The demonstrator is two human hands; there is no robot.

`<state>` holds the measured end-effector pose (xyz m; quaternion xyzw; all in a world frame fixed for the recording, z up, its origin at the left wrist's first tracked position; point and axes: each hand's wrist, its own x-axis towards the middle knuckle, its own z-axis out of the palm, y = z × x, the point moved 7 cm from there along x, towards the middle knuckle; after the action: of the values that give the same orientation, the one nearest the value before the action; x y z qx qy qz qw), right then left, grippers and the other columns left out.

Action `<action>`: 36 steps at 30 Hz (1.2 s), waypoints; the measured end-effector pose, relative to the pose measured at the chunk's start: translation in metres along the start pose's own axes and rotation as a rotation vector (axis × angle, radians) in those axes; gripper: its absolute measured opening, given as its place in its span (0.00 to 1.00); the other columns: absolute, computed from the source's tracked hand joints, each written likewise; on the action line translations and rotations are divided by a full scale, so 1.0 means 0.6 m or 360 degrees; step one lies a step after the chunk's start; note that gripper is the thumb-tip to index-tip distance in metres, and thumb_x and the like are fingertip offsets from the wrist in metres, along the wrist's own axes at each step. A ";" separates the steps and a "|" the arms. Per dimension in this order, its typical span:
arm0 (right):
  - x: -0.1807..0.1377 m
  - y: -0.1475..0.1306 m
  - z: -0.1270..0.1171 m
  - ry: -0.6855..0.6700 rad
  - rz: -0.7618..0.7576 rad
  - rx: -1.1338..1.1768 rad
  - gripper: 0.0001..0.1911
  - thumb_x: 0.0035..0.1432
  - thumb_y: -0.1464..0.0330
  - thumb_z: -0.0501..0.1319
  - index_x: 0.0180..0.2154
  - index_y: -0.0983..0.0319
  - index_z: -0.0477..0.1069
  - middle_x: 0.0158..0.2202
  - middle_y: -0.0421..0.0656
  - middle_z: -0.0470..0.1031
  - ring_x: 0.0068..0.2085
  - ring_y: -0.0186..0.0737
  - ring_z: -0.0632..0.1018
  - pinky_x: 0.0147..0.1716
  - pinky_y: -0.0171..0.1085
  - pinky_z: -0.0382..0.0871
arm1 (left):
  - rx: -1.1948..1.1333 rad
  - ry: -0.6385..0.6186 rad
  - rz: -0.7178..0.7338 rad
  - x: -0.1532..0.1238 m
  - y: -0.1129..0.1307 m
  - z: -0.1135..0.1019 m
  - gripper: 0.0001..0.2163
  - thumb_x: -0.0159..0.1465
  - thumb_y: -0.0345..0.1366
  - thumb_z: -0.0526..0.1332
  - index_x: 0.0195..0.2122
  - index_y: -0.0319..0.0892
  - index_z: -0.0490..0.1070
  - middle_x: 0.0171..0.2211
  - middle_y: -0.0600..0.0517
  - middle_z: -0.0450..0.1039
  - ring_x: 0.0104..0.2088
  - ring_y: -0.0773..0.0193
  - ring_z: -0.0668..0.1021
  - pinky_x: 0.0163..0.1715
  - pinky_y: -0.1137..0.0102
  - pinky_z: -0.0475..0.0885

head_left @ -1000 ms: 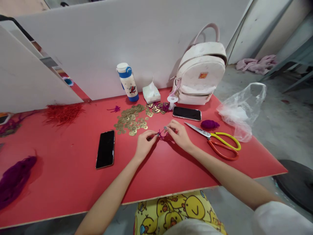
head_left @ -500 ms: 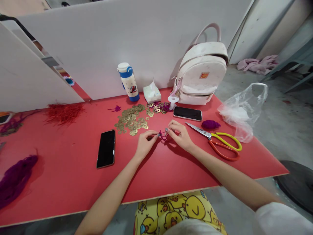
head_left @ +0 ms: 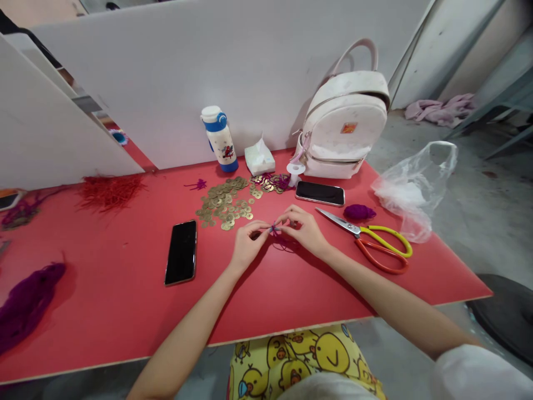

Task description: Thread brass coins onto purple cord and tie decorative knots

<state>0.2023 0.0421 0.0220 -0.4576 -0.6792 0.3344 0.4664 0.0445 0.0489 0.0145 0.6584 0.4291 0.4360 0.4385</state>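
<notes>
My left hand [head_left: 247, 243] and my right hand [head_left: 303, 226] meet over the red table [head_left: 125, 311], fingertips pinched together on a short piece of purple thread [head_left: 276, 232]. A loop of it trails down onto the table between my wrists. A heap of brass coins [head_left: 224, 203] lies just beyond my left hand. More coins tangled with purple thread [head_left: 270, 182] sit by a small white spool [head_left: 295, 170].
A black phone [head_left: 181, 253] lies left of my hands, another phone [head_left: 320, 193] to the right. Scissors with yellow and orange handles [head_left: 370, 242], a purple thread wad [head_left: 358, 211], a white backpack [head_left: 345, 128], a bottle [head_left: 220, 139], tissues [head_left: 259, 160] and a plastic bag [head_left: 412, 189] surround them.
My fingertips have come closer together, drawing the purple thread into a tighter bunch between them. The rest of the table is as before.
</notes>
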 end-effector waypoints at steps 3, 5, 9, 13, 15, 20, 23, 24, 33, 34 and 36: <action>-0.001 0.002 0.001 -0.0013 0.0007 0.0015 0.03 0.55 0.71 0.66 0.34 0.59 0.78 0.32 0.40 0.67 0.29 0.33 0.68 0.29 0.35 0.63 | 0.0003 -0.0012 0.0006 0.000 0.001 0.000 0.06 0.59 0.36 0.64 0.30 0.40 0.79 0.32 0.46 0.80 0.32 0.62 0.79 0.31 0.71 0.73; -0.001 0.001 0.002 -0.0022 0.0011 0.0023 0.03 0.54 0.70 0.67 0.34 0.59 0.78 0.32 0.39 0.67 0.28 0.33 0.67 0.29 0.35 0.62 | 0.0010 -0.0027 0.0016 0.000 0.002 0.001 0.06 0.58 0.35 0.64 0.30 0.39 0.79 0.32 0.46 0.80 0.32 0.62 0.79 0.32 0.71 0.72; -0.001 -0.004 0.003 -0.0044 0.0006 0.0041 0.02 0.53 0.68 0.68 0.32 0.59 0.77 0.31 0.40 0.68 0.29 0.34 0.67 0.30 0.35 0.62 | 0.0031 -0.0056 0.0028 0.000 0.004 0.003 0.06 0.58 0.35 0.64 0.29 0.40 0.79 0.32 0.46 0.80 0.33 0.61 0.79 0.33 0.70 0.72; 0.000 -0.005 0.002 -0.0062 0.0041 0.0063 0.02 0.53 0.69 0.68 0.29 0.60 0.76 0.31 0.39 0.68 0.28 0.34 0.67 0.30 0.35 0.62 | 0.0038 -0.0061 0.0020 0.000 0.003 0.003 0.06 0.58 0.36 0.64 0.27 0.40 0.79 0.30 0.47 0.80 0.31 0.62 0.79 0.33 0.70 0.72; 0.001 -0.003 0.003 -0.0084 0.0080 0.0096 0.03 0.52 0.69 0.68 0.28 0.60 0.75 0.30 0.39 0.68 0.28 0.33 0.66 0.30 0.35 0.61 | 0.0020 -0.0072 0.0006 0.001 -0.001 0.003 0.06 0.58 0.36 0.65 0.27 0.40 0.79 0.29 0.48 0.79 0.30 0.62 0.79 0.32 0.70 0.72; 0.004 0.007 0.004 -0.0141 0.0172 0.0221 0.06 0.52 0.66 0.67 0.27 0.61 0.74 0.29 0.39 0.68 0.28 0.33 0.67 0.28 0.35 0.61 | -0.0056 -0.0097 -0.0050 0.002 -0.009 0.003 0.06 0.56 0.37 0.66 0.29 0.40 0.80 0.32 0.47 0.80 0.32 0.61 0.80 0.33 0.70 0.73; 0.004 0.012 0.005 -0.0154 0.0200 0.0251 0.08 0.54 0.63 0.66 0.28 0.61 0.73 0.30 0.39 0.69 0.28 0.34 0.69 0.29 0.36 0.62 | -0.0072 -0.0079 -0.0058 0.003 -0.010 0.002 0.07 0.55 0.38 0.66 0.30 0.40 0.80 0.31 0.47 0.80 0.32 0.61 0.80 0.32 0.70 0.73; 0.004 0.013 0.005 -0.0155 0.0210 0.0255 0.08 0.55 0.63 0.65 0.29 0.61 0.73 0.30 0.39 0.69 0.28 0.34 0.69 0.29 0.36 0.62 | -0.0074 -0.0071 -0.0062 0.003 -0.011 0.002 0.06 0.55 0.37 0.66 0.30 0.40 0.80 0.31 0.47 0.80 0.31 0.61 0.79 0.32 0.70 0.73; 0.003 0.001 0.011 -0.0171 0.0073 0.0087 0.04 0.57 0.67 0.62 0.33 0.61 0.71 0.32 0.39 0.67 0.27 0.32 0.67 0.28 0.34 0.62 | -0.0093 -0.0049 -0.0076 0.004 -0.012 0.001 0.06 0.55 0.37 0.67 0.29 0.40 0.80 0.31 0.48 0.80 0.31 0.62 0.79 0.31 0.71 0.72; 0.003 0.001 0.011 -0.0174 0.0060 0.0078 0.03 0.57 0.67 0.62 0.33 0.61 0.71 0.32 0.39 0.67 0.27 0.31 0.67 0.28 0.34 0.62 | -0.0084 -0.0053 -0.0070 0.004 -0.011 0.001 0.06 0.55 0.37 0.67 0.29 0.40 0.80 0.31 0.47 0.80 0.31 0.62 0.79 0.31 0.71 0.72; 0.003 0.000 0.012 -0.0176 0.0048 0.0059 0.02 0.56 0.69 0.61 0.32 0.61 0.70 0.32 0.40 0.67 0.28 0.32 0.67 0.28 0.34 0.62 | -0.0065 -0.0061 -0.0061 0.003 -0.009 0.002 0.06 0.55 0.38 0.67 0.29 0.40 0.80 0.31 0.47 0.80 0.31 0.62 0.79 0.31 0.70 0.73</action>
<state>0.1953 0.0436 0.0202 -0.4397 -0.6906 0.3787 0.4316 0.0451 0.0518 0.0097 0.6492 0.4242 0.4233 0.4683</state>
